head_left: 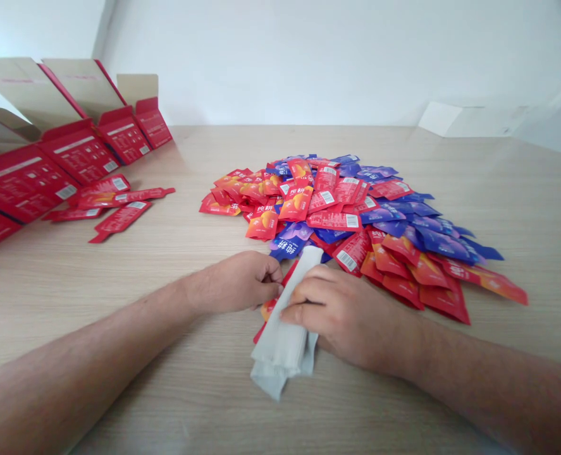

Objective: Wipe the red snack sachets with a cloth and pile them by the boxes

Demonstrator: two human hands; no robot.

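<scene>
My left hand (237, 284) and my right hand (337, 316) both grip a stack of sachets (280, 335) whose silver-grey backs face up. Its lower end hangs toward me, and red edges show beneath it near my left fingers. Just beyond my hands lies a large heap of red, orange and blue foil sachets (341, 215), with Chinese lettering and barcodes. My right fingers are close to its near edge, and the heap's lower red sachets lie beside my right hand.
Open red cartons (78, 151) with tan inner flaps stand in a row along the far left. Several loose red sachets (114, 205) lie in front of them on the light wood table (133, 335). A white card piece (465, 120) leans at the back right against the wall.
</scene>
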